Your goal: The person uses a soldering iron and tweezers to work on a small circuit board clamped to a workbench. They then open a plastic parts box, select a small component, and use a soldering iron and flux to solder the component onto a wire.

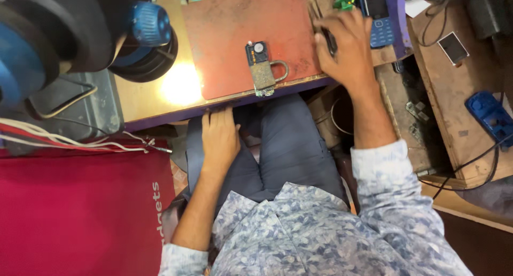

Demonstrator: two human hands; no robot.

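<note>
My right hand (344, 45) rests on the right edge of a worn reddish mat (235, 35), fingers closed around a thin dark tool (329, 41). My left hand (219, 137) lies flat on my thigh below the desk edge, holding nothing. A small circuit board in a metal holder with a ring handle (263, 67) sits at the mat's front edge, between the two hands and apart from both.
A blue keypad phone (380, 19) lies just right of my right hand. Black and blue round equipment (144, 30) stands at the left. A red bag (75, 212) sits lower left with wires (80, 140) over it. A wooden drawer (454, 94) with a blue part (489, 115) lies right.
</note>
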